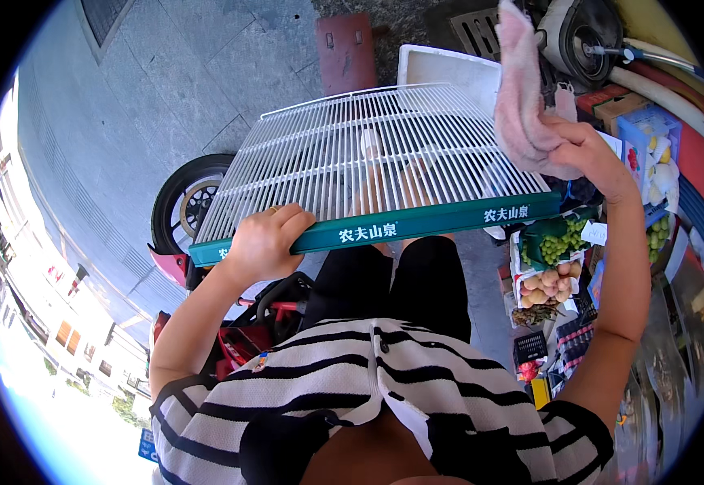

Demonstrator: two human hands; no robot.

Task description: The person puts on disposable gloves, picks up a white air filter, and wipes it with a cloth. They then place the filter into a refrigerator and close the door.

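Note:
A white wire shelf rack (352, 145) spans the space in front of me, above my legs. Its near edge carries a green plastic strip (427, 229) with white writing. My left hand (271, 242) grips that strip toward its left end, thumb side inward. Up at the right, my right hand (588, 154) holds a bunched pink cloth (524, 103), part of which rises past the rack's right side. Where the cloth overlaps the rack in view, I cannot tell whether the two touch.
A motorbike wheel (191, 203) stands left of the rack. Beyond the rack lie a white foam box (449, 65) and a reddish board (346, 51) on the pavement (206, 54). Grapes (561, 242), round tan fruit (549, 285) and a blue crate (646, 130) line the right side.

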